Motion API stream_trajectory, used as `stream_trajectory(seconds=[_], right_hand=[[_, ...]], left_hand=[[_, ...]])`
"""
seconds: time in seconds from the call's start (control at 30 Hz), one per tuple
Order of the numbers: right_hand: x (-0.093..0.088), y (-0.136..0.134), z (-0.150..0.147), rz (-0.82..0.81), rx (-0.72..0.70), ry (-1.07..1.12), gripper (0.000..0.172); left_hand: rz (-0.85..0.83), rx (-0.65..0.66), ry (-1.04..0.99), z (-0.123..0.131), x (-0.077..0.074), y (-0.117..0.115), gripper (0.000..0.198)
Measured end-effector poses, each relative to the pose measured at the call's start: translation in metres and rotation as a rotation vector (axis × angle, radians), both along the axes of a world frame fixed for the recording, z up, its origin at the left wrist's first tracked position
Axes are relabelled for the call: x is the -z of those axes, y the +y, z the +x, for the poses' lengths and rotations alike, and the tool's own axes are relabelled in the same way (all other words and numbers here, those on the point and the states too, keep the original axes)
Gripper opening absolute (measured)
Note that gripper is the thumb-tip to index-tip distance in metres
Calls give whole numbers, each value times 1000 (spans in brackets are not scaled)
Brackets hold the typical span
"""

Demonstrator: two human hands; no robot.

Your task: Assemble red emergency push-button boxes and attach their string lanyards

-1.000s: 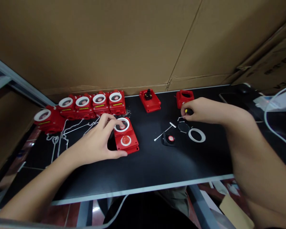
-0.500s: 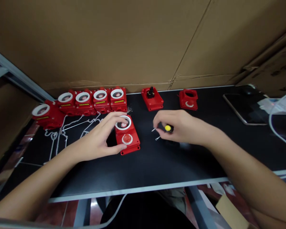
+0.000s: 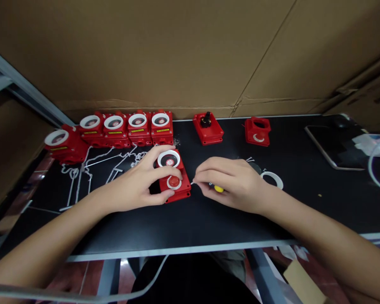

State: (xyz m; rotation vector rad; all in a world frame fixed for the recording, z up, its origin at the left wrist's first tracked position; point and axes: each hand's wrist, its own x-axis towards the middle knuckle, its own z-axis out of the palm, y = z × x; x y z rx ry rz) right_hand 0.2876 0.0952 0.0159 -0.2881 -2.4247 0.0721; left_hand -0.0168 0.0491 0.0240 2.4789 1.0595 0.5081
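- The red box [image 3: 184, 180] lies on the tabletop under the left hand [image 3: 142, 181], which grips it widely, thumb at the near side, other fingers reaching over the top and far end.
- On its top are a white ring [image 3: 159, 160], just past the left forefinger, and a red button [image 3: 174, 181] between that finger and the thumb.
- The right hand [image 3: 234, 181] is closed around a small tool, its yellow end [image 3: 219, 188] showing; at the fingertips a thin pale tip reaches the box's right edge. Whether it touches is unclear.
- Black tabletop stretches from both hands to the front edge [image 3: 209, 250], and from the right forearm to a dark tablet [image 3: 332, 145].
- Beside the right wrist lies a loose ring [image 3: 281, 181].
- Beyond the right fingertips an open red tray [image 3: 213, 133] holds an upright black part [image 3: 206, 120]; farther right sits a red cover [image 3: 264, 137] with a round opening.
- Beyond the left hand, red boxes [image 3: 115, 139] stand in a row near the cardboard wall [image 3: 164, 55].
- White cords [image 3: 89, 158] lie beyond the left forearm.
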Motion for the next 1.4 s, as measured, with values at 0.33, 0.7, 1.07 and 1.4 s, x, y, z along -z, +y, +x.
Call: stream_trajectory(seconds=[0.33, 0.7, 1.07, 1.4], right_hand=[[-2, -4, -3, 171, -1, -74, 15], [3, -5, -6, 117, -23, -125, 18], [-31, -6, 12, -231, 43, 145, 27], [-71, 13, -36, -1161, -577, 505, 36]], left_hand=[[36, -17, -30, 5, 3, -1, 22], [64, -8, -46, 4, 6, 1, 23], [18, -77, -68, 2, 14, 8, 95], [-34, -87, -137, -4, 20, 14, 96]])
